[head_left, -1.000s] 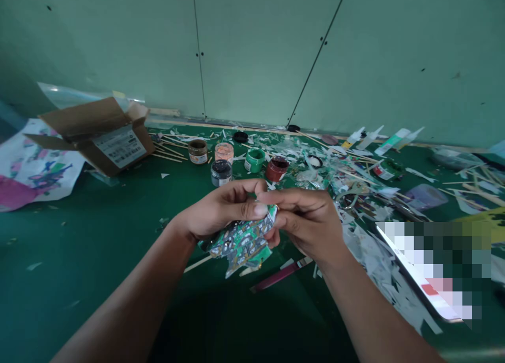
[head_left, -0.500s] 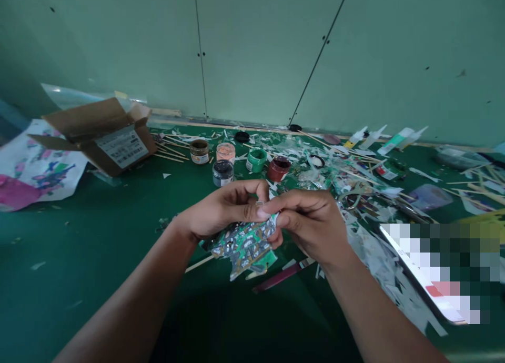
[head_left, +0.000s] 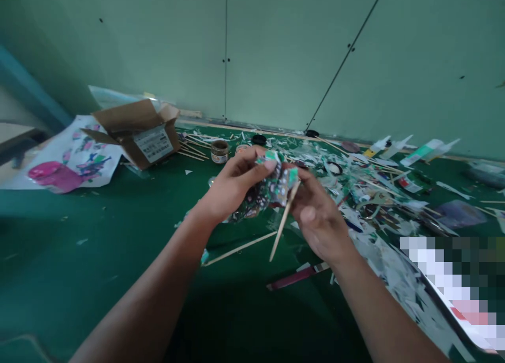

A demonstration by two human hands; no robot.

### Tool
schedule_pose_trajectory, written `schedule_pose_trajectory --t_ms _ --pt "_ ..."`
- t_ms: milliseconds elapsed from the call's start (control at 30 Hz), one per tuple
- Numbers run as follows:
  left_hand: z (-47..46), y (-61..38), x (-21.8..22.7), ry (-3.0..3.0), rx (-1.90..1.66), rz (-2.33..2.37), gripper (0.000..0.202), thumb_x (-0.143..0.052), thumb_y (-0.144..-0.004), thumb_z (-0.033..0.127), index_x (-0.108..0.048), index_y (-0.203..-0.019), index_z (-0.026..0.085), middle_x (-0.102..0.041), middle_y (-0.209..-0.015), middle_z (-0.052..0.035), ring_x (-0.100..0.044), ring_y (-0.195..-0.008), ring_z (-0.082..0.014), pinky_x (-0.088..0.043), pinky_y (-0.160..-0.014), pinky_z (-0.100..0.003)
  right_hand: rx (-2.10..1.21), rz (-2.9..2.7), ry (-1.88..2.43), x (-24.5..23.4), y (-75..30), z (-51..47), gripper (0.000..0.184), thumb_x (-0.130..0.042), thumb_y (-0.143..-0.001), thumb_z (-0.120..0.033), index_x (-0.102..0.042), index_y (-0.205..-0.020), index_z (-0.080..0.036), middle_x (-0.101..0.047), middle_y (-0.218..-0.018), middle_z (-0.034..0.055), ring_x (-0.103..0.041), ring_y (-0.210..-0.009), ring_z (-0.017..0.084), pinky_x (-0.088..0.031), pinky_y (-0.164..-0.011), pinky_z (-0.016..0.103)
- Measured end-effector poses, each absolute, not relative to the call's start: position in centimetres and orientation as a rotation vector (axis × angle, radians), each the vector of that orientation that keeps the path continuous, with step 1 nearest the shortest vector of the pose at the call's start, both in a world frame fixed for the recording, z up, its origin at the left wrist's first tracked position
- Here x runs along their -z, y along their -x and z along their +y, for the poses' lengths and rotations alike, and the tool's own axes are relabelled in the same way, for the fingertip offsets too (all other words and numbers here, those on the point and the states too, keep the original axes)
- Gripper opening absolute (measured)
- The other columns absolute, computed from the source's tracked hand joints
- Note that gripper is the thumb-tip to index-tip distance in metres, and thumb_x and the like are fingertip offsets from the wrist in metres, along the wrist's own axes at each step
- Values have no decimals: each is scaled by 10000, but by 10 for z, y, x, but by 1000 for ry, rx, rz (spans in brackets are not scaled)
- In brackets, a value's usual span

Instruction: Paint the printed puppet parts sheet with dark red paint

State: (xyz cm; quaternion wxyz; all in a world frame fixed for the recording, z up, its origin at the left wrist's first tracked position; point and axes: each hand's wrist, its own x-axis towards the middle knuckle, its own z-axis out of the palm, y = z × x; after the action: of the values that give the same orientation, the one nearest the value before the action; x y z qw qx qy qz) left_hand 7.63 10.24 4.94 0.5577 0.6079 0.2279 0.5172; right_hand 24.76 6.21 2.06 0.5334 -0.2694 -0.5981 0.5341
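Both my hands are raised over a green table (head_left: 98,231). My left hand (head_left: 232,187) pinches the top of a crumpled, patterned green-and-white paper piece (head_left: 268,192) with thumb and fingers closed. My right hand (head_left: 315,215) grips the same piece from the right, fingers curled. A thin wooden stick (head_left: 283,223) is fixed to the paper and hangs down from it between my hands. Another wooden stick (head_left: 240,248) lies on the table below.
An open cardboard box (head_left: 138,131) and a painted sheet (head_left: 71,163) sit at the left. A small paint jar (head_left: 219,151), paper scraps, sticks and glue tubes (head_left: 426,150) litter the right side. A dark red strip (head_left: 295,278) lies near my right wrist.
My hands have lifted the paper piece up and away from me and turned it, so its stick now hangs free. The view has shifted left.
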Motion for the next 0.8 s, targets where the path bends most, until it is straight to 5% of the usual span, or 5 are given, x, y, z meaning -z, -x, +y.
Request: schedule_pose_trajectory --t_ms 200,400,600,800 --pt "102 -78 -47 -1518 -1423 648 211 -541 -904 335 -575 -753 191 -538 -815 -16 -504 -802 -141 -399 -776 -266 -1068 -1729 974 -12 -232 62 315 -670 -801 -501 -598 -950 -233 -670 -896 64 -647 -821 220 -531 -717 358" --pt "97 -87 -47 -1319 -1526 444 165 -674 -828 368 -637 -783 214 -552 -787 -2 -517 -750 -126 -415 -704 -249 -833 -1868 1090 -5 -224 64 636 -671 -749 -582 -514 -1263 -241 -611 -1268 142 -570 -1178 346 -493 -937 495" --pt "94 -79 -56 -1145 -1406 284 169 -740 -762 349 -700 -808 192 -613 -837 -13 -553 -711 -106 -447 -638 -233 -763 -1836 1031 5 -218 66 445 -535 -860 -541 -555 -1201 -256 -639 -1247 111 -594 -1176 313 -486 -979 511" --pt "96 -83 -49 -1196 -1452 420 144 -737 -766 332 -710 -846 216 -642 -856 -9 -590 -736 -111 -470 -674 -234 -880 -1857 975 8 -209 65 460 -623 -800 -534 -573 -1152 -244 -670 -1190 121 -617 -1131 333 -519 -922 504"
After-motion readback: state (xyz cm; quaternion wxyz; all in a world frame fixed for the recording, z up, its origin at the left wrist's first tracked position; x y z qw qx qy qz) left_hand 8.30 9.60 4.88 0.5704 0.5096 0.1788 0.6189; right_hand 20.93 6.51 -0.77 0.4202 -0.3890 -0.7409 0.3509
